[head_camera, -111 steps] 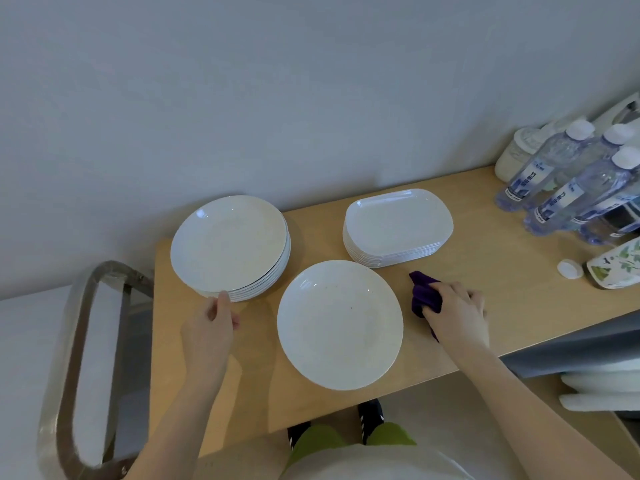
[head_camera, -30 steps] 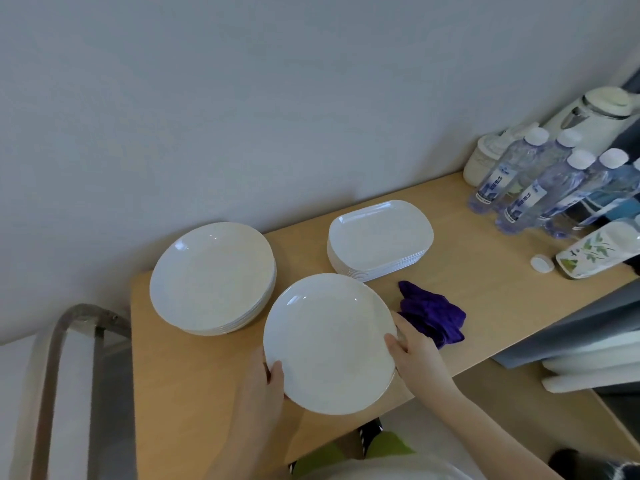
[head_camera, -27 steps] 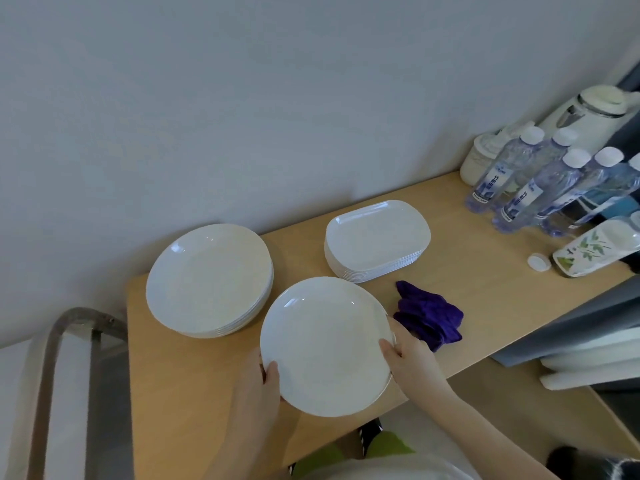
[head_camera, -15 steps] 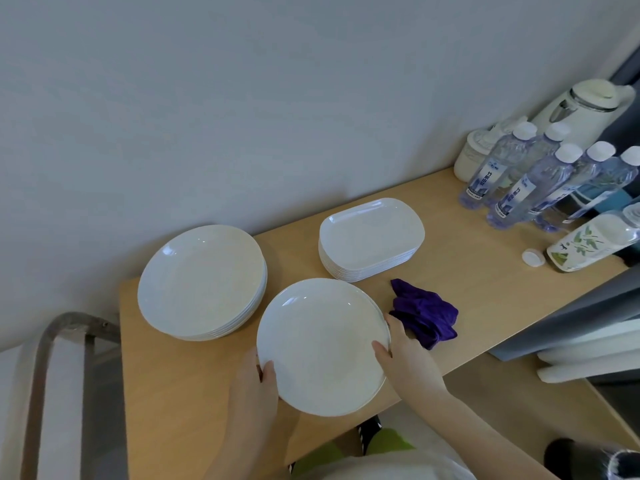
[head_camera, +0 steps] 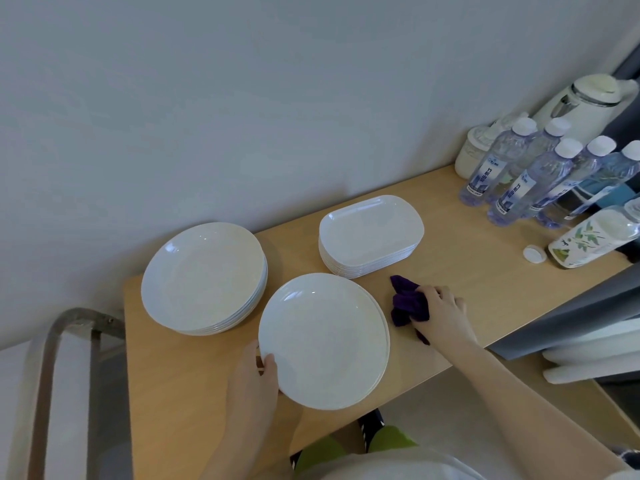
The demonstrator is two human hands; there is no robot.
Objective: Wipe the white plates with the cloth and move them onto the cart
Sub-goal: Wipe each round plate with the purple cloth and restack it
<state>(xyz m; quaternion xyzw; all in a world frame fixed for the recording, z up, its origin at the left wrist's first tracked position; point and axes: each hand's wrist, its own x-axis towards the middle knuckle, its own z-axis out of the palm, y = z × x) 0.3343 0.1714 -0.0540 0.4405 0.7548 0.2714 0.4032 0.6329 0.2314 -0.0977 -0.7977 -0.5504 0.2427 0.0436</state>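
Light wooden tabletop (head_camera: 433,299) against plain grey wall, metal-framed cart (head_camera: 52,341) at left edge: wiping stage, no plate seen on cart.

Gripped at near-left rim of top round white plate (head_camera: 322,341) of small near stack with left hand (head_camera: 252,379), thumb over edge. Closed right hand (head_camera: 440,310) fingers around crumpled purple cloth (head_camera: 405,303) on tabletop, just beside that plate. Left untouched: taller round white plate stack (head_camera: 204,275) and rounded-rectangular white plate stack (head_camera: 370,233). Judged early; nearly all wiping and transfer outstanding.
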